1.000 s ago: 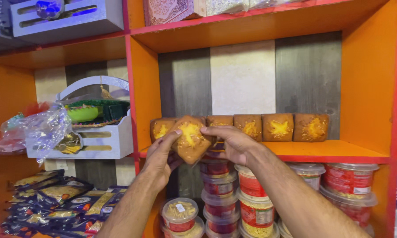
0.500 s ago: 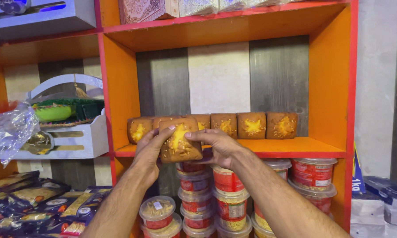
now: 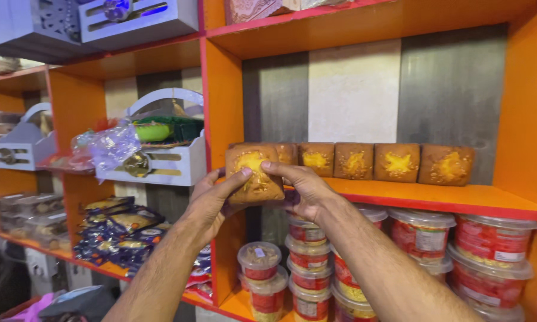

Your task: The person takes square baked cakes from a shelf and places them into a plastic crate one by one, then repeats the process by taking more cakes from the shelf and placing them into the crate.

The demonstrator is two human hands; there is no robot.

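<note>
Both of my hands grip one square brown cake (image 3: 253, 172) with a yellow centre, held upright in front of the left end of the orange shelf (image 3: 459, 200). My left hand (image 3: 211, 203) holds its left and lower side, thumb across the face. My right hand (image 3: 301, 188) holds its right side, thumb on the front. A row of several similar cakes (image 3: 375, 161) stands on edge along the shelf behind, leaning against the back wall.
Stacked plastic tubs with red labels (image 3: 426, 235) fill the shelf below. A white wooden basket (image 3: 164, 158) with wrapped items sits in the left bay, above dark snack packets (image 3: 116, 229). An orange upright divider (image 3: 223, 107) separates the bays.
The view has shifted so the shelf and cakes sit further right in frame. My hands keep the same two-handed hold on the cake near the row's left end.
</note>
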